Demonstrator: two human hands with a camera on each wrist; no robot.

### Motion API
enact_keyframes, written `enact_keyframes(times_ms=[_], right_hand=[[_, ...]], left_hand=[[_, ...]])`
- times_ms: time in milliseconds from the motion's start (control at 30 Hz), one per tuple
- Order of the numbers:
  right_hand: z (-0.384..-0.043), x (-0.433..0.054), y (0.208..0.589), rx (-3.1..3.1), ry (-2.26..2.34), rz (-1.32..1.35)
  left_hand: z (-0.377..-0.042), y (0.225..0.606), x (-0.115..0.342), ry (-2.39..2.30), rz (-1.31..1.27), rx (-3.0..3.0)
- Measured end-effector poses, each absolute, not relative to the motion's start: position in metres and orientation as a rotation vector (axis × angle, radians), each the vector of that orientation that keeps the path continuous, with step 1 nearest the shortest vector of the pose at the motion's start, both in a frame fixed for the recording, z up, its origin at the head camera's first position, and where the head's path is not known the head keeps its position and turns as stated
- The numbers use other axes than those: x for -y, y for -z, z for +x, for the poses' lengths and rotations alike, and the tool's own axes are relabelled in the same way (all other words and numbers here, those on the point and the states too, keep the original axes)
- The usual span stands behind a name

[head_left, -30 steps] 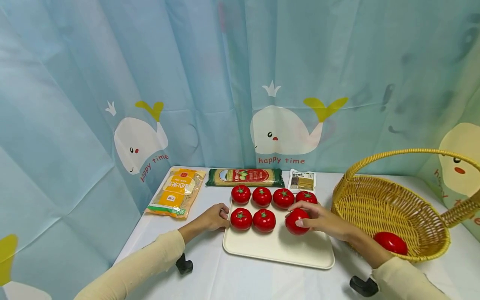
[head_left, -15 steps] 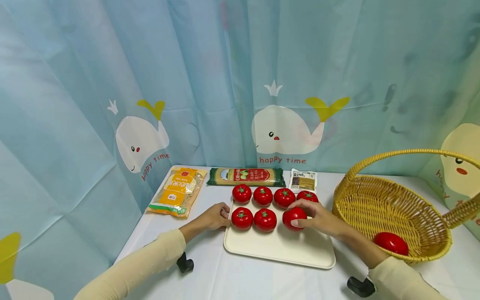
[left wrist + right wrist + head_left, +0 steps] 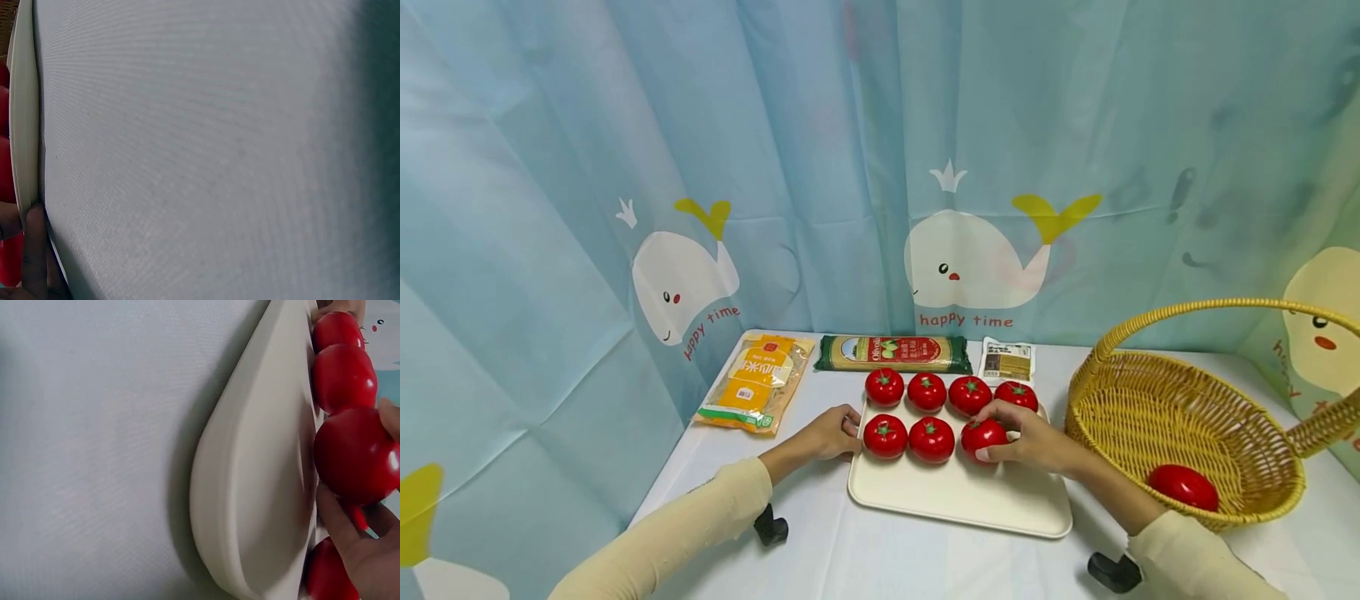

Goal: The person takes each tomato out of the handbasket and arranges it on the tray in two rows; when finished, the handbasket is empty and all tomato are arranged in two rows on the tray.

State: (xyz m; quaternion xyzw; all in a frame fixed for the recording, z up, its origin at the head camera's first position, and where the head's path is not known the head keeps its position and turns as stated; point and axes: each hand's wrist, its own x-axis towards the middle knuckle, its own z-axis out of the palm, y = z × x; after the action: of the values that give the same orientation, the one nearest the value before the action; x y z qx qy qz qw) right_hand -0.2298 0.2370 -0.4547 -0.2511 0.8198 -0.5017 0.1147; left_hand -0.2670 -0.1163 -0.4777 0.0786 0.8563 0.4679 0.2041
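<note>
My right hand point(image 3: 1028, 440) holds a red tomato point(image 3: 981, 437) between thumb and fingers, low over the cream tray point(image 3: 958, 498). In the right wrist view this tomato point(image 3: 356, 456) sits beside the others, fingertips on its sides. Two more tomatoes, one of them a tomato point(image 3: 932, 440) just left of the held one, share its row. Behind them stands a row of several tomatoes point(image 3: 927, 392), green stem marks upward. At the tray's left edge my left hand point(image 3: 833, 433) pinches the rim; the left wrist view shows fingers point(image 3: 35, 250) against the tray wall point(image 3: 25, 125).
A wicker basket point(image 3: 1180, 392) with a tall handle stands on the right, a red tomato point(image 3: 1183, 487) inside. Along the back lie a yellow food packet point(image 3: 756, 383), a green-ended pasta pack point(image 3: 892, 354) and a small sachet point(image 3: 1006, 362). A curtain point(image 3: 820, 167) hangs behind.
My right hand has carried its tomato leftward and slightly down, closer to the front-row tomatoes. The left hand has stayed at the tray's edge.
</note>
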Motion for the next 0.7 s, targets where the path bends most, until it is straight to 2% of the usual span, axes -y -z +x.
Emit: enact_keyframes(times_ms=[367, 700], right_hand=[[-0.232, -0.238, 0.456, -2.407, 1.428, -0.807], [-0.233, -0.242, 0.447, -2.464, 1.2, -0.813]], left_hand=[[-0.266, 0.477, 0.116, -1.297, 0.214, -2.397], [-0.267, 0.477, 0.116, -1.288, 0.22, -2.399]])
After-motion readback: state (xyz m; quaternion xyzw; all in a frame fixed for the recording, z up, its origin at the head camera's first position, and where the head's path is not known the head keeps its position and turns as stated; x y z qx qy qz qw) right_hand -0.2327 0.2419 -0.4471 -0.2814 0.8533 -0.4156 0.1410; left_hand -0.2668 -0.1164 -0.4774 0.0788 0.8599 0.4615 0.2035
